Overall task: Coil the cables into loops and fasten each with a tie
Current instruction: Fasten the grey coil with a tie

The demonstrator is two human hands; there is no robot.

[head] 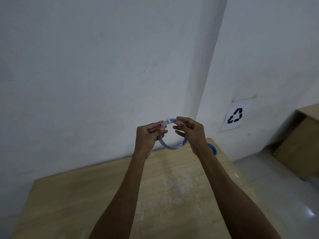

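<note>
The coiled cable (172,146) is held up in the air above the desk (103,195), not resting on it, with a white tie (168,121) wrapped round its top. The left hand (148,135) pinches the loops just left of the tie, and the right hand (189,131) pinches them just right of it. I can't tell whether the tie is locked. If it's loose and either pinch eases, the springy loops could fan apart or slide out, and the coil might drop.
</note>
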